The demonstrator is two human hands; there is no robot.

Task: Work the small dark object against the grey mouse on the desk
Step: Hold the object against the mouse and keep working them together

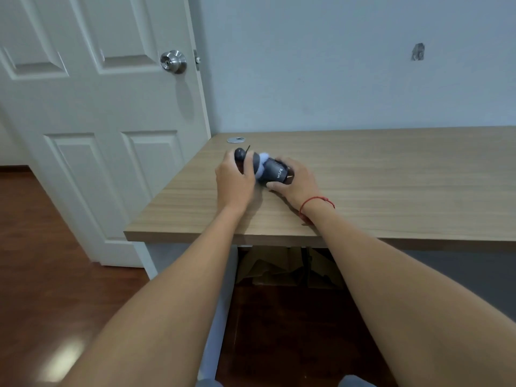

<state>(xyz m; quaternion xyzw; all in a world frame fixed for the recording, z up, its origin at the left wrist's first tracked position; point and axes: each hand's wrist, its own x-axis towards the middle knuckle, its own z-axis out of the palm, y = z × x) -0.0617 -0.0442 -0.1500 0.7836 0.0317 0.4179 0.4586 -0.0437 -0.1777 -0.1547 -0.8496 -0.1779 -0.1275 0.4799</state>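
A grey mouse [275,173] with white lettering lies tilted on the wooden desk [377,185] near its left end. My right hand [297,183] grips the mouse from the right side. My left hand [234,177] is closed on a small dark object [240,155] with a rounded end and a thin black stalk sticking up. That object is pressed against the left end of the mouse. A pale bluish-white tuft [262,162] shows between the two; I cannot tell what it is.
A silver round cable cover [236,139] sits in the desk behind my hands. A white panelled door [97,135] with a metal knob [173,61] stands to the left. Cardboard [279,270] lies under the desk, on the dark wooden floor.
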